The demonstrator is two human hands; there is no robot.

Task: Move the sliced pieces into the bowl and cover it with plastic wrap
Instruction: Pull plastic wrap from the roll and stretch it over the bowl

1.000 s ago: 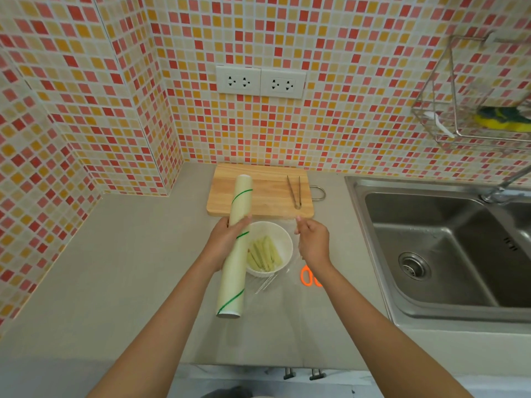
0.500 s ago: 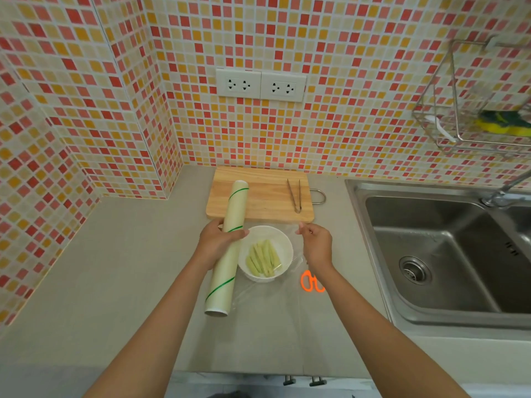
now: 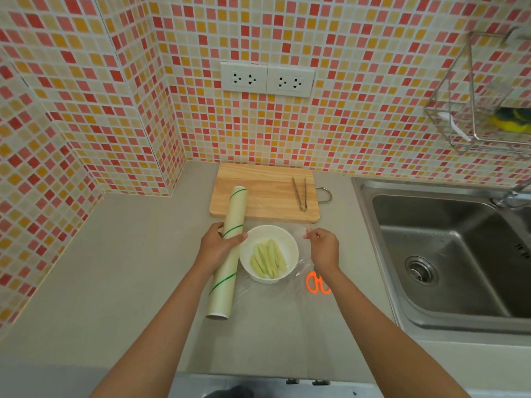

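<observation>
Now pale-green sliced pieces (image 3: 268, 258) fill white bowl (image 3: 290, 242) under clear plastic wrap (image 3: 300, 264).

Countertop (image 3: 115, 268): grey, matte, L-shaped run meeting a mosaic-tiled wall at the rear and left; a steel sink (image 3: 448, 254) is let into its right end.

Resting directly on it:
- Wooden cutting board (image 3: 264, 193), at the rear against the wall, metal loop handle at its right edge; tongs (image 3: 300, 193) lie on the board's right part.
- White bowl (image 3: 268, 254), just in front of the board, holding pale green sliced pieces (image 3: 268, 258).
- Clear plastic wrap sheet (image 3: 273, 311), spread over the surface in front of and across the bowl.
- Orange-handled scissors (image 3: 316, 282), right of the bowl, partly hidden by a forearm.
</observation>
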